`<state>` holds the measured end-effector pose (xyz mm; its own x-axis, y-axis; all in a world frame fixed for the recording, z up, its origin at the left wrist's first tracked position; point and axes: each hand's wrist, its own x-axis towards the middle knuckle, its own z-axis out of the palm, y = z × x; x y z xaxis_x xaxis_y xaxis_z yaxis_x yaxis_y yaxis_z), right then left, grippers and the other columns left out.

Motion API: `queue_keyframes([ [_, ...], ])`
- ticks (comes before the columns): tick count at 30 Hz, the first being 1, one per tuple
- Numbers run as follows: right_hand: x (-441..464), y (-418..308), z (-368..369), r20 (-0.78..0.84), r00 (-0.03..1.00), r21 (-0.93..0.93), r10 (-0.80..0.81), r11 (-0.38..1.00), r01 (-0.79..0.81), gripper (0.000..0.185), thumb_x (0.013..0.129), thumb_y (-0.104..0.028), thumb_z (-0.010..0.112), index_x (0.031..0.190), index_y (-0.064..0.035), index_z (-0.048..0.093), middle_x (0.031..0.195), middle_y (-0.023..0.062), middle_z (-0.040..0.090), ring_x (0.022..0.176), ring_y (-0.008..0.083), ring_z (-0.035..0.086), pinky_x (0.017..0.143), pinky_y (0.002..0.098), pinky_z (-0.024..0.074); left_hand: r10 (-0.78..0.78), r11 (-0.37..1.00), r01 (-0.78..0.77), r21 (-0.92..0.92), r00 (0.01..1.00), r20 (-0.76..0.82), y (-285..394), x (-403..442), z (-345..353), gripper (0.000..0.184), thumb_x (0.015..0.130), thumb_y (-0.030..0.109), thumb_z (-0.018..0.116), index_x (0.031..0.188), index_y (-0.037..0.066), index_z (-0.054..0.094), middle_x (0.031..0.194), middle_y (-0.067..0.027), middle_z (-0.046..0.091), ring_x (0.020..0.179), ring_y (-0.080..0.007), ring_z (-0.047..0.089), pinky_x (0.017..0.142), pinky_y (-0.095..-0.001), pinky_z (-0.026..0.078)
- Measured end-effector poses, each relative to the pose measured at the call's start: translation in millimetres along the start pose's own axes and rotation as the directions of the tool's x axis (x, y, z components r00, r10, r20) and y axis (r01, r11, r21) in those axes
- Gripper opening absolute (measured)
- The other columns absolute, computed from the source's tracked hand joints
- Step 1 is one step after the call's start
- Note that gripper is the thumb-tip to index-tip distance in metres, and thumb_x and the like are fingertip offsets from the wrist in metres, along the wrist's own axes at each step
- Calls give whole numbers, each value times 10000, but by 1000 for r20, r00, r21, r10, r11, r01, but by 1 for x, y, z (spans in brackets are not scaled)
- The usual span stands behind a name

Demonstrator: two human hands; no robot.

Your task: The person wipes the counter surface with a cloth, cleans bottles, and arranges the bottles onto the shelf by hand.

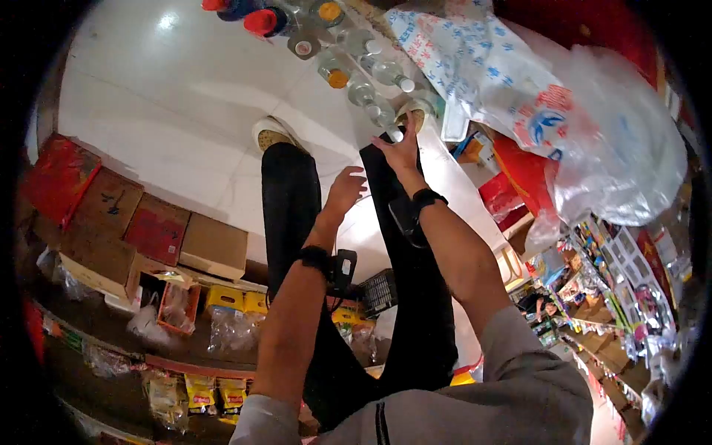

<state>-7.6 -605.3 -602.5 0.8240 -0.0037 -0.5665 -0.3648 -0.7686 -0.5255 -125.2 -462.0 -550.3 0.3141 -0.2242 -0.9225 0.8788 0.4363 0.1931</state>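
Note:
My right hand (401, 153) reaches to a clear bottle with a white cap (396, 136), its thumb and fingers spread on either side of the cap. I cannot tell whether they touch it. That bottle is at the near end of a group of clear bottles (361, 90) on the floor, some with white caps and some with orange ones. Two red-capped dark bottles (265, 22) are at the group's far left. My left hand (345, 190) hovers between my legs, holding nothing, with its fingers loosely curved and apart.
A large printed plastic bag (549, 111) bulges at the right, above shelves of small packaged goods (619, 297). Cardboard boxes (213, 246) line the left side, near shelves with yellow packets (200, 393). A black crate (378, 293) sits behind my legs on the pale floor (163, 96).

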Motion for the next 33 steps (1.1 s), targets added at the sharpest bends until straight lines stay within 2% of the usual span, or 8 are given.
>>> queue_keyframes([
  [4, 24, 4, 28, 8, 999, 377, -42, 925, 36, 995, 665, -156, 924, 1469, -57, 345, 1346, 131, 510, 1232, 208, 507, 1031, 339, 441, 28, 999, -27, 34, 999, -26, -2, 59, -18, 394, 985, 225, 527, 1363, 120, 499, 1188, -117, 650, 1001, -226, 649, 861, -359, 522],
  [13, 35, 15, 50, -142, 963, 393, -228, 880, 266, 652, 782, -147, 844, 1343, -64, 521, 1168, 51, 649, 1042, 172, 626, 903, 293, 511, 113, 965, -95, 246, 992, -59, 29, 111, -23, 773, 911, 128, 634, 1567, 170, 227, 1455, -215, 475, 1149, -278, 598, 945, -405, 500],
  [14, 39, 26, 51, 43, 999, 836, -32, 548, -19, 638, 798, -151, 831, 1346, -59, 519, 1173, 60, 647, 1044, 167, 626, 905, 293, 509, 155, 957, -135, 258, 986, -59, 28, 117, -24, 815, 860, 130, 667, 1559, 150, 248, 1421, -237, 504, 1141, -324, 616, 962, -401, 497],
  [16, 35, 19, 37, 304, 952, 953, 38, 4, -304, 624, 813, -155, 818, 1350, -55, 516, 1178, 70, 646, 1046, 162, 626, 907, 292, 508, 194, 947, -171, 272, 979, -60, 20, 116, -23, 858, 808, 131, 700, 1551, 131, 269, 1388, -260, 534, 1133, -371, 633, 979, -398, 494],
  [18, 28, -1, 13, 62, 996, 322, -62, 946, 39, 617, 831, -146, 798, 1360, -41, 497, 1189, 100, 627, 1046, 177, 629, 903, 302, 534, 269, 893, -230, 387, 962, -47, 19, 109, -22, 922, 770, 115, 742, 1552, 120, 252, 1405, -287, 496, 1223, -392, 572, 1017, -418, 474],
  [22, -15, -53, -53, 282, 919, 508, 277, 769, -388, 612, 822, -125, 795, 1351, -24, 503, 1233, 111, 572, 1074, 229, 623, 840, 343, 608, 594, 563, -432, 705, 804, 18, 17, 62, -15, 1013, 710, 134, 820, 1547, 106, 249, 1449, -312, 415, 1308, -436, 472, 1061, -459, 440],
  [25, -58, -84, -115, 387, 910, 523, 151, 777, -351, 524, 824, -144, 805, 1265, -14, 553, 1119, 120, 633, 913, 185, 664, 766, 298, 610, 548, 509, -371, 777, 835, 40, 45, -15, 2, 1088, 635, 210, 907, 1522, 86, 288, 1496, -310, 322, 1340, -499, 390, 1111, -510, 377],
  [33, -212, -211, -303, 576, 776, 649, -258, 722, -241, 652, 798, -79, 829, 1360, -47, 501, 1078, 67, 667, 1048, 202, 638, 860, 333, 563, 617, 211, -466, 859, 745, 252, 105, -270, 84, 754, 683, 245, 831, 1331, 27, 514, 1176, -205, 622, 1108, -402, 582, 987, -475, 470],
])
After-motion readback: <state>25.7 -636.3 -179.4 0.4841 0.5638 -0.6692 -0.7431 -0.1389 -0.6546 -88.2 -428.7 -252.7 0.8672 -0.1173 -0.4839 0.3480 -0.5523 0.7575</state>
